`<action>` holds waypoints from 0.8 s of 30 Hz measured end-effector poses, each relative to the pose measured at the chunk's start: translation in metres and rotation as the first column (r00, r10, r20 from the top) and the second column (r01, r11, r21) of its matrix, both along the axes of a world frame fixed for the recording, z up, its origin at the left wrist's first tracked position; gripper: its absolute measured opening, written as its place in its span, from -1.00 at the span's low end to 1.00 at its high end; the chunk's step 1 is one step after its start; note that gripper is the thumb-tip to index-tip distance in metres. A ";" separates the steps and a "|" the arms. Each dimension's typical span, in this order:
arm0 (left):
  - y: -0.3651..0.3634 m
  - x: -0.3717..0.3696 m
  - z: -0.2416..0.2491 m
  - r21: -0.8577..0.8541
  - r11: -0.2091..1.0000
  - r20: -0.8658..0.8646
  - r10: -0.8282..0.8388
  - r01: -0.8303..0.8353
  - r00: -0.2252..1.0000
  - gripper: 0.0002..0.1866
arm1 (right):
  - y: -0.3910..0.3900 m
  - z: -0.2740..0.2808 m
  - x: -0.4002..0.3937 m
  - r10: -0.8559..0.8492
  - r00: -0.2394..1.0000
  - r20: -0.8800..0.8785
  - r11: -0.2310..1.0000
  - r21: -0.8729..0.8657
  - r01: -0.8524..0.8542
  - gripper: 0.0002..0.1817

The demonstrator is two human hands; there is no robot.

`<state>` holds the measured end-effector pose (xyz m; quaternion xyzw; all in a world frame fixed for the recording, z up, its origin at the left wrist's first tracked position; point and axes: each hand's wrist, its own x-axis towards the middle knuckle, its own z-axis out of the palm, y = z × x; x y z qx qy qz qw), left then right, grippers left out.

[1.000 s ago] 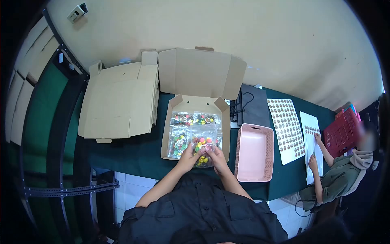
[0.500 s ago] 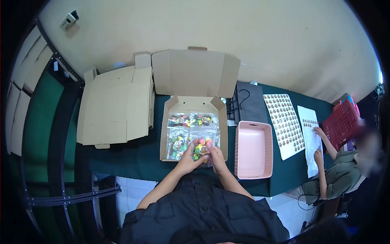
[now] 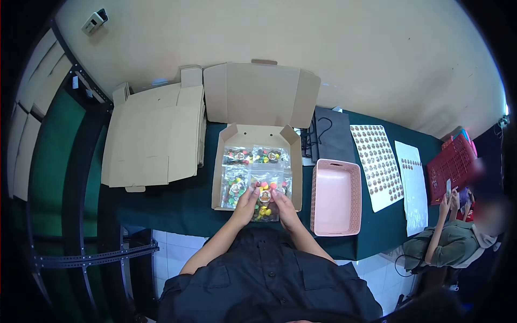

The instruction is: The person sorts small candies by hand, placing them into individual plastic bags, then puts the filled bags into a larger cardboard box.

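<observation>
An open cardboard box (image 3: 218, 183) stands in front of me with its lid raised. Inside lie clear bags of colourful round sweets, among them a back left bag (image 3: 237, 156), a back right bag (image 3: 267, 156) and a front left bag (image 3: 235, 187). Over the box's front right part is one more clear sweet bag (image 3: 264, 211) with a round sticker on it. My left hand (image 3: 245, 207) grips its left side and my right hand (image 3: 285, 210) its right side, thumbs on top near the sticker.
Left of the box are stacked flat cardboard boxes (image 3: 148, 137). To the right stand a pink basket (image 3: 336, 199), dark paper bags (image 3: 335, 134), a sticker sheet (image 3: 377, 167), a white sheet (image 3: 413, 188) and a red crate (image 3: 449, 167). Another person (image 3: 452, 242) is at the far right.
The held bag now lies flatter and straighter between my hands, its sticker facing up. The other person's hands have moved off the white sheet and are raised near the red crate.
</observation>
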<state>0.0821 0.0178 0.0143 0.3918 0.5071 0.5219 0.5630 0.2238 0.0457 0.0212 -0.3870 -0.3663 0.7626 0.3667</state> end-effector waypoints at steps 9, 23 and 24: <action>-0.003 0.003 -0.002 0.102 0.973 -0.305 -0.170 0.209 0.937 -0.23 | 0.008 -0.022 0.011 -0.020 0.995 0.099 0.999 -0.047 0.025 -0.64; -0.001 0.007 0.004 0.046 0.998 -0.058 -0.040 0.043 0.998 -0.43 | 0.006 -0.009 0.009 0.022 0.999 0.034 0.999 0.037 -0.023 -0.66; -0.001 0.006 0.004 0.055 0.992 -0.185 -0.102 0.113 0.977 -0.41 | 0.008 -0.007 0.009 0.064 0.993 0.096 0.992 0.103 -0.074 -0.65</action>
